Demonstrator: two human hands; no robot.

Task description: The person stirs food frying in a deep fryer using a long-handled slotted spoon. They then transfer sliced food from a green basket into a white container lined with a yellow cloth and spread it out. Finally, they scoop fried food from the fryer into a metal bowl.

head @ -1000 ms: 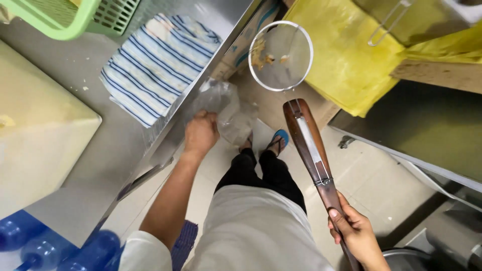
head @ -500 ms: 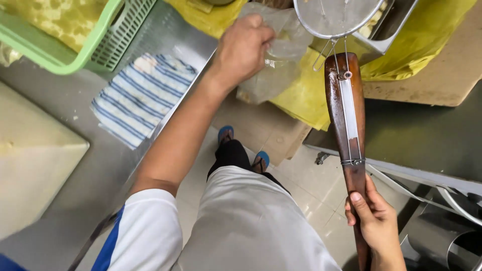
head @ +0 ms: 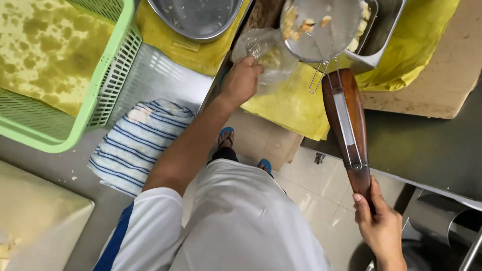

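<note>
Left hand [head: 242,80] grips a clear plastic bag [head: 266,52] open at the bench edge; right hand [head: 379,226] clasps the wooden-handled strainer [head: 324,25], tipping food pieces over it.

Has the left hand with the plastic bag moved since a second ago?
Yes. The left hand carried the bag from beside the striped towel up to the strainer.

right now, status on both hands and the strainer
Left hand grips clear plastic bag. Right hand holds wooden-handled round mesh strainer, food pieces inside, over steel tray. Nothing between.
</note>
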